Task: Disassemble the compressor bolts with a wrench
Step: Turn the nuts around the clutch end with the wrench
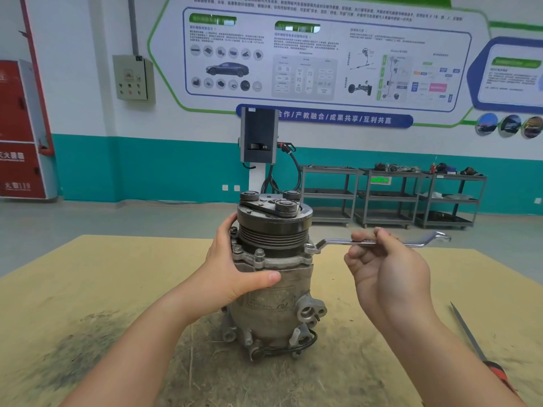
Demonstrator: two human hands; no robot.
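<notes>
The left hand (235, 268) is wrapped round the left side of the compressor (271, 277), thumb across its front, bracing it upright on the worktop (102, 289). The right hand (385, 268) pinches the shank of the wrench (379, 242) between thumb and curled fingers; the wrench's near ring sits over a bolt (309, 248) on the right of the flange, its far end pointing right.

By my reading the job is early. Bolts (259, 254) are seated along the front and left of the flange (at least three besides the one under the wrench), and no loose bolt shows on the worktop. Whether the one under the ring has begun to back out cannot be told. All of them, it seems, remain to be drawn.

Containers: none near the hands. Far right, the shelf carts (390, 195) carry assorted parts, too small to identify. A screwdriver (476, 348) lies on the worktop at near right.
</notes>
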